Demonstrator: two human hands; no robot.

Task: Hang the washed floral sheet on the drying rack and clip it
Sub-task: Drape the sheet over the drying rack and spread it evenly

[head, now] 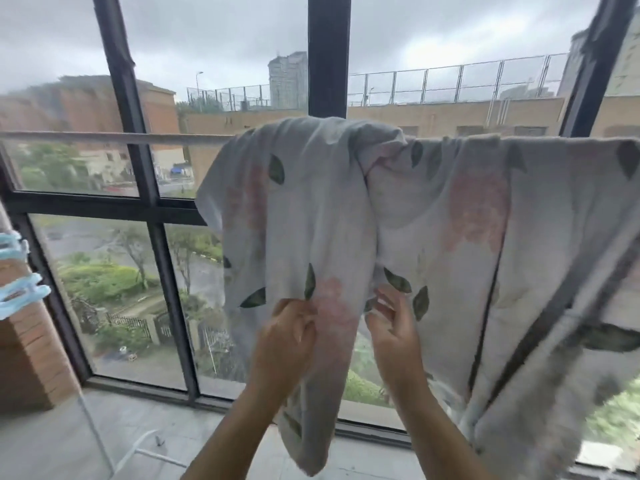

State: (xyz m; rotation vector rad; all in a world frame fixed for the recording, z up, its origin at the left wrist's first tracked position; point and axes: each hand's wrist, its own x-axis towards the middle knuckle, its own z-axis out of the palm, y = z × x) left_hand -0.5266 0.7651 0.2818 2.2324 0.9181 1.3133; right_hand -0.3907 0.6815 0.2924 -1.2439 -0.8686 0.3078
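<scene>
The floral sheet [433, 216], pale with pink flowers and green leaves, hangs over the drying rack's horizontal rail [114, 137] from mid-frame to the right edge. It is bunched and folded where it crosses the rail near the centre. My left hand [289, 336] pinches a hanging fold of the sheet near a pink flower. My right hand [391, 323] is close beside it, fingers spread and loosely bent at the sheet's surface; whether it holds cloth is unclear.
Light blue clips [15, 271] hang at the far left edge. Behind the rail stands a tall black-framed window [327, 53]. A white rack leg [93, 434] rises from the grey floor at lower left. A brick wall [27, 341] is at left.
</scene>
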